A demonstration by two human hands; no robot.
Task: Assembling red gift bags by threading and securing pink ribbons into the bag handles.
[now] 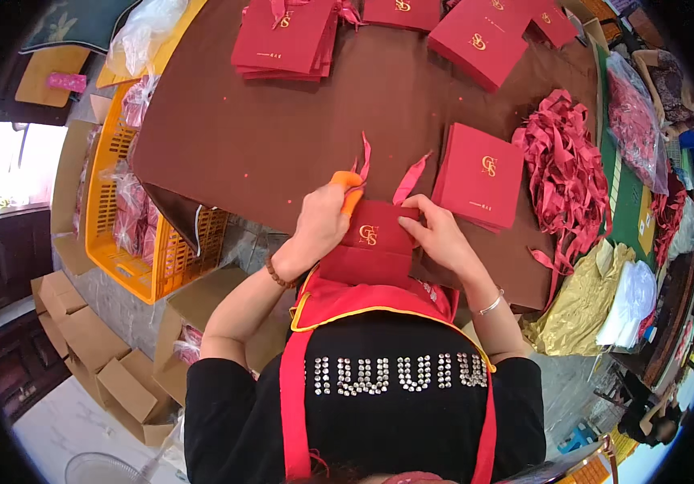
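The brown table (282,121) fills most of the view, and everything else sits relative to it. At its near edge, just in front of the person's chest, lies the red paper bag (371,242) being worked on, flat, with two pink ribbon ends (408,177) sticking up from its top toward the table's middle. On the table's right side a heap of loose red ribbons (565,169) spreads beside a neat stack of flat red bags (480,173); more stacks (286,36) lie along the far edge. Off the table's left edge stands a yellow crate (121,242) with wrapped red goods, and cardboard boxes (121,371) sit on the floor beyond it.

The left hand (321,222) is clenched around an orange tool (349,189) and rests on the bag's upper left corner. The right hand (437,230) has its fingers pressed flat on the bag's top right edge, pinning it without closing around anything.

This looks like fitting ribbon handles to the bag, apparently threading or seating them at the top edge. The next move likely calls for steady pressure from the pinning hand while the tool works at the ribbon.

The tool's tip and the ribbon holes are hidden under the left hand, so the tool's kind is unclear. The bag's lower part is covered by the red apron (363,302).
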